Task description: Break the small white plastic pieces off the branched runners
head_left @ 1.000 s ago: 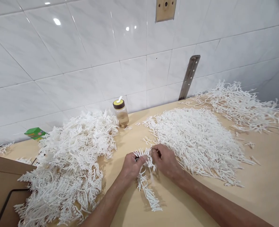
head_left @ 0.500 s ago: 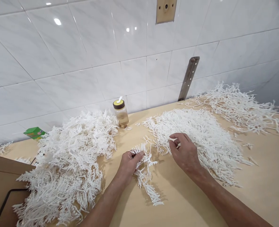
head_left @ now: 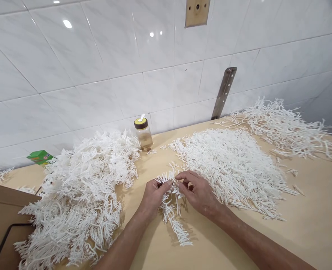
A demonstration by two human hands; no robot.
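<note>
Pinching a white sprig bunch [head_left: 170, 202] between both hands on the table [head_left: 309, 221].
Left hand [head_left: 154, 195] grips it; right hand [head_left: 197, 191] nips its top, in front of the jar [head_left: 143, 134], between two sprig piles [head_left: 81, 195] [head_left: 233, 168].

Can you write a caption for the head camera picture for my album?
Two hands, left hand and right hand, pinch a white branchy sprig between big white piles on a wooden table.

Three big heaps of white branched plastic sprigs lie on the bench [head_left: 309, 210]: one at the left [head_left: 81, 195], one in the middle [head_left: 233, 168], one at the far right [head_left: 286, 127]. One small bunch [head_left: 173, 210] sits between two hands, the left hand [head_left: 154, 195] and the right hand [head_left: 199, 191]. One jar [head_left: 143, 133], one green box [head_left: 39, 156].
</note>
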